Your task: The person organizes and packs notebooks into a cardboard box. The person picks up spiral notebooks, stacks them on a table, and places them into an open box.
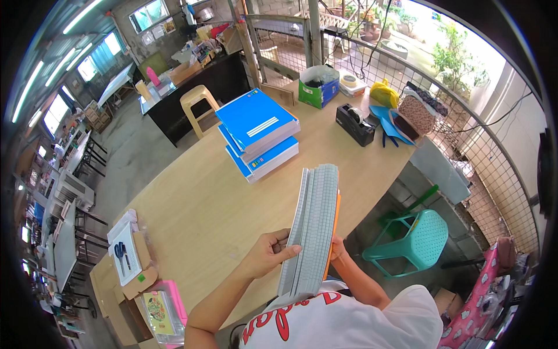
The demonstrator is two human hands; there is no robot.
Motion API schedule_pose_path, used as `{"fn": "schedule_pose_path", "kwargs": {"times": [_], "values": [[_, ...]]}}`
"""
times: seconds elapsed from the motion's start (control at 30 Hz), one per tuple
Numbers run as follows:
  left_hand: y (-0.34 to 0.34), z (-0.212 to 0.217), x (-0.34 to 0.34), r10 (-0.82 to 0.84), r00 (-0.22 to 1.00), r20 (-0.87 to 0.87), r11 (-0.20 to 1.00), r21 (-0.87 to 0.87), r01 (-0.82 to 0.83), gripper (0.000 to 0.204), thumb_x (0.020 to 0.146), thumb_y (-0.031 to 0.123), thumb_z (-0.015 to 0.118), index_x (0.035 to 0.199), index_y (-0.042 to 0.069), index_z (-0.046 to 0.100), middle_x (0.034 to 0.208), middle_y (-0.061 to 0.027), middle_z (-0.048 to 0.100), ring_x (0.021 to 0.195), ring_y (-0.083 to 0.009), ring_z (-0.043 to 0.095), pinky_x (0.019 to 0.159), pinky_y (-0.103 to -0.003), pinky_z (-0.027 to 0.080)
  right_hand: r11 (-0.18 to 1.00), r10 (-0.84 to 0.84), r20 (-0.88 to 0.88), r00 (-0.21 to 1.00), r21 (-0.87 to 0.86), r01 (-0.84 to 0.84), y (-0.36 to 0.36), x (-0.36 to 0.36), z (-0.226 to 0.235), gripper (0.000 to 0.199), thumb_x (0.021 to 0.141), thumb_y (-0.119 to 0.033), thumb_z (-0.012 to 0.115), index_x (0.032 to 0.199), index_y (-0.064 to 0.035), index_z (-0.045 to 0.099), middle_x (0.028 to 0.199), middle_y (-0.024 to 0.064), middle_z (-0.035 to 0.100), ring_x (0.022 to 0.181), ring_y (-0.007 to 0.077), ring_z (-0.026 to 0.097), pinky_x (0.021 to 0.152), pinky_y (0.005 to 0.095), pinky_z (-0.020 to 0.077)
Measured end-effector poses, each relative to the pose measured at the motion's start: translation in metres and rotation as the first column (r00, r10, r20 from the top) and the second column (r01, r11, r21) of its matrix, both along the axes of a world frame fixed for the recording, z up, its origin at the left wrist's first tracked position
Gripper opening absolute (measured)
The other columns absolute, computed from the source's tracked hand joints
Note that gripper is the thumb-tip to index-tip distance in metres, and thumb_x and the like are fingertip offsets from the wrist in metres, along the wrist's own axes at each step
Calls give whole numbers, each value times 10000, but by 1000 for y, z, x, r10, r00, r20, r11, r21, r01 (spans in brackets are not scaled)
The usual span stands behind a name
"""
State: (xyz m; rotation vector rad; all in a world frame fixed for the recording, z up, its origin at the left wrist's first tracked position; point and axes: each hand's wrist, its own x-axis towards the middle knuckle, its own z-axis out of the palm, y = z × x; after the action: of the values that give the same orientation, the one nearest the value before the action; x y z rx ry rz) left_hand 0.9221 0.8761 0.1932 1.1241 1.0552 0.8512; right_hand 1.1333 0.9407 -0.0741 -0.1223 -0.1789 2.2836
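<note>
In front of my chest I hold a thick, orange-backed stack of ruled paper (pixel 317 227) upright, its pages slightly fanned. My left hand (pixel 270 251) grips the left side, thumb on the pages and fingers curled. On the right, my right hand (pixel 337 250) holds the orange side; most of its fingers are hidden behind the stack. Beyond it on the table, thick blue-covered paper stacks (pixel 258 122) lie piled, slightly out of line.
The wooden table (pixel 203 203) carries a black tape dispenser (pixel 356 123) and a green-blue box (pixel 318 87) at the far right. Scissors (pixel 121 255) lie in an open carton (pixel 139 262) at left. A teal stool (pixel 410 238) stands right of the table, a beige stool (pixel 197 104) beyond it.
</note>
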Motion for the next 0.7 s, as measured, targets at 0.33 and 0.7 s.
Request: {"fn": "schedule_pose_path", "kwargs": {"times": [0.33,0.7], "values": [[-3,-9,-22,72,948,310,979,-203,-8,493,880,200,653,1243,-104,514,1172,-168,612,1073,-206,598,874,-322,499,1000,-23,-8,1000,7,23,-3,-18,4,583,763,-147,693,1273,42,484,1181,195,609,1024,316,634,900,463,523],[-26,-7,-40,131,968,-216,976,198,-88,364,868,131,659,1221,64,608,1211,-133,608,1137,-199,561,945,-344,443,998,-55,-4,998,-3,55,-18,-42,9,589,767,-141,689,1284,37,472,1186,193,603,1028,314,630,899,458,523]]}}
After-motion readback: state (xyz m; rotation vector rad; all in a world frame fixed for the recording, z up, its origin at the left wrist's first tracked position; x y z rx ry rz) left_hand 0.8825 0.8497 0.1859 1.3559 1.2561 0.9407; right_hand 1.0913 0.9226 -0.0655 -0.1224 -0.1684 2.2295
